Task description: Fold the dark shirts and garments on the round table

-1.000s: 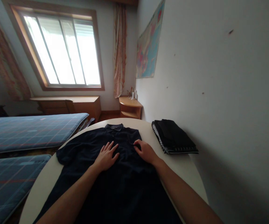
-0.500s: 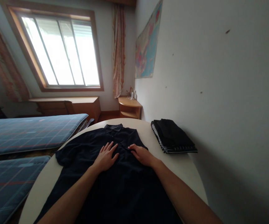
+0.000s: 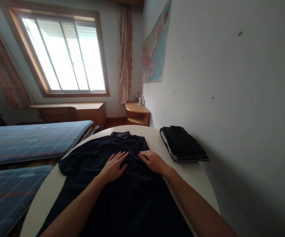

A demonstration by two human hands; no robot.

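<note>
A dark navy polo shirt lies spread on a round cream table, its buttoned collar at the far end. The sleeve on the left reaches out to the side; on the right the sleeve lies turned in over the chest. My left hand rests open on the middle of the chest, fingers spread on the cloth. My right hand lies on the shirt's right edge by the turned-in sleeve, palm down, with its fingers stretched loosely toward my left hand.
A stack of folded dark clothes sits on the table's right side against the white wall. Beds with blue plaid mattresses stand to the left. A corner shelf and a wooden desk are beyond.
The right sleeve has come inward, so the shirt's right edge sits further left. My right hand has shifted slightly right and its fingers have straightened. My left hand has moved slightly right.
</note>
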